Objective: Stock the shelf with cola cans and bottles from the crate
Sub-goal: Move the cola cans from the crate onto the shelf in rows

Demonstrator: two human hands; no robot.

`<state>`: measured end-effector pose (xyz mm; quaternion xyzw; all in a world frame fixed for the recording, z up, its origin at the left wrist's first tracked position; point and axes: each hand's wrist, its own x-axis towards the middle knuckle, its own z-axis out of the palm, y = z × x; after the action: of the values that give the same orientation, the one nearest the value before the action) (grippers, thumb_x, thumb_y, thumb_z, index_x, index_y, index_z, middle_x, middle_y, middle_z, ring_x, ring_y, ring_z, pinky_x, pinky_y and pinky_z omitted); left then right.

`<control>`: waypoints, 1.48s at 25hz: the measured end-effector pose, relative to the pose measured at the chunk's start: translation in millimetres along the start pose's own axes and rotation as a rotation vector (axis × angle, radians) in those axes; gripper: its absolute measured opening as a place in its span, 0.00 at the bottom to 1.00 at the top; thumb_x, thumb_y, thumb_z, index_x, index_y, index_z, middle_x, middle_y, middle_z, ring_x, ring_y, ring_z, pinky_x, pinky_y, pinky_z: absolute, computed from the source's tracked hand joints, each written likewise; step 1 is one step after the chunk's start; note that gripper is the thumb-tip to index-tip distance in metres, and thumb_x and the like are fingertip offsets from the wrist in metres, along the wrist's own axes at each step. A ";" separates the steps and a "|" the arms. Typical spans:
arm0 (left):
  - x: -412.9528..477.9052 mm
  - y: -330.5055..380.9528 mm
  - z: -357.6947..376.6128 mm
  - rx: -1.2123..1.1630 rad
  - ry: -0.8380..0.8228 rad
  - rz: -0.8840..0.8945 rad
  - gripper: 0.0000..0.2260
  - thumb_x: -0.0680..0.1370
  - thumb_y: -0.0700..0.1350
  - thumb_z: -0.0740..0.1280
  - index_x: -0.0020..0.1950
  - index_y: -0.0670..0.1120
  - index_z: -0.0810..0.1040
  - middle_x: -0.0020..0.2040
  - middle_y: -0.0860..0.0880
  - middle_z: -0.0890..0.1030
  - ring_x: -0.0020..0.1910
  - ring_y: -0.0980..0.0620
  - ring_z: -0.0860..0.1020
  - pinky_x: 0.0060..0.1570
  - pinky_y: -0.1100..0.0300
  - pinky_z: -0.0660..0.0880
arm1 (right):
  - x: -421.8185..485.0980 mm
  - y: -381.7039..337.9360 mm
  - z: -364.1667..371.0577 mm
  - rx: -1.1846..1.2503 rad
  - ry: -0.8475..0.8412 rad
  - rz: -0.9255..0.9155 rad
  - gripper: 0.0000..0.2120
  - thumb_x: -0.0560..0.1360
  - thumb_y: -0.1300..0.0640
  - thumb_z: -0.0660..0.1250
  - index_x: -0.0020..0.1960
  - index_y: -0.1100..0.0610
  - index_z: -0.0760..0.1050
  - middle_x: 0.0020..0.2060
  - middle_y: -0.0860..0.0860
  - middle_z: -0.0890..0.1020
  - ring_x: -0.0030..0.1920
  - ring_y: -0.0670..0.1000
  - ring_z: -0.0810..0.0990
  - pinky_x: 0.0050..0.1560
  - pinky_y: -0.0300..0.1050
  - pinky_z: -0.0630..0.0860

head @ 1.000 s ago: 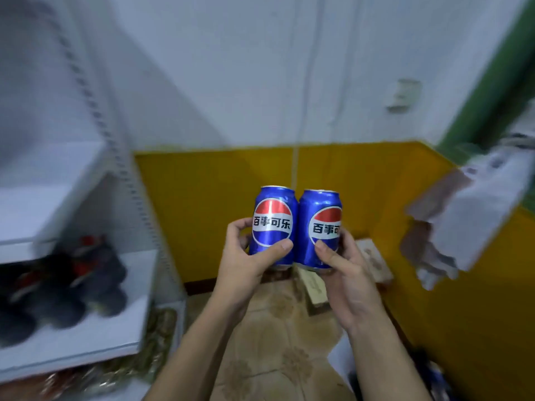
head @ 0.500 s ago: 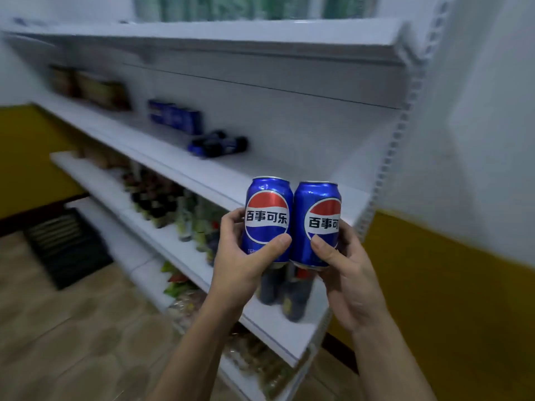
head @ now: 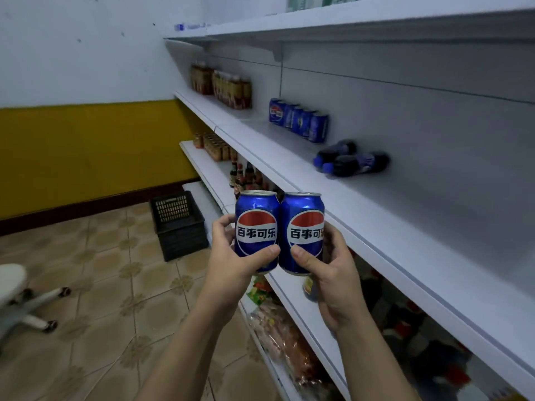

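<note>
Two blue cola cans sit upright and side by side at the centre of the frame, touching along their sides, one in each of my hands. My left hand wraps the left can, thumb across the front under the red, white and blue logo and fingers curled round the far side. My right hand grips the right can the same way, thumb pressed on the lower front, fingers closed behind it. Both cans are held in the air just in front of the edge of the white shelf, which runs from the upper centre down to the lower right of the frame.

On that shelf board, right of centre and higher up, a row of blue cans stands against the back panel. Just beside them, further right, two dark cola bottles with blue caps lie on their sides. Brown jars stand at the far end of the same board.

Left of my hands, on the tiled floor, a dark plastic crate rests against the foot of the shelving. I cannot tell what it holds. At the left edge, a white chair base with castors shows.
</note>
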<state>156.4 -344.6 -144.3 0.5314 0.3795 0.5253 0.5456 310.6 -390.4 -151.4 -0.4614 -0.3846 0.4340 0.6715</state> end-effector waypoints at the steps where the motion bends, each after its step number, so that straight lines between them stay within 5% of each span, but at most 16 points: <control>1: 19.7 0.0 -7.4 0.007 0.002 -0.008 0.40 0.60 0.44 0.79 0.69 0.52 0.64 0.62 0.48 0.77 0.52 0.55 0.82 0.44 0.58 0.82 | 20.1 4.9 10.1 -0.009 -0.007 0.001 0.37 0.61 0.57 0.77 0.69 0.53 0.70 0.56 0.51 0.83 0.57 0.52 0.83 0.53 0.50 0.80; 12: 165.5 -6.6 -118.1 -0.005 0.131 0.010 0.40 0.60 0.44 0.79 0.68 0.52 0.65 0.62 0.48 0.77 0.55 0.51 0.82 0.43 0.60 0.81 | 162.5 51.9 137.0 -0.046 -0.113 0.030 0.39 0.59 0.57 0.77 0.68 0.51 0.69 0.58 0.52 0.81 0.55 0.51 0.82 0.48 0.45 0.81; 24: 378.6 -17.8 -224.1 -0.056 -0.180 0.004 0.34 0.66 0.35 0.78 0.65 0.53 0.66 0.62 0.46 0.76 0.54 0.51 0.82 0.42 0.62 0.80 | 304.9 97.4 268.8 -0.108 0.201 -0.048 0.33 0.66 0.69 0.76 0.67 0.54 0.67 0.55 0.52 0.82 0.50 0.47 0.84 0.42 0.41 0.81; 37: 559.2 -52.2 -220.2 0.036 -0.326 -0.051 0.34 0.61 0.46 0.80 0.63 0.53 0.70 0.57 0.51 0.81 0.52 0.54 0.83 0.45 0.59 0.82 | 463.4 132.8 276.4 -0.215 0.361 -0.033 0.35 0.67 0.65 0.77 0.68 0.50 0.66 0.54 0.50 0.83 0.48 0.45 0.85 0.41 0.42 0.83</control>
<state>40.7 247.5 -147.2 0.6095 0.3086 0.4114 0.6033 178.7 149.3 -147.2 -0.5944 -0.3094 0.2896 0.6834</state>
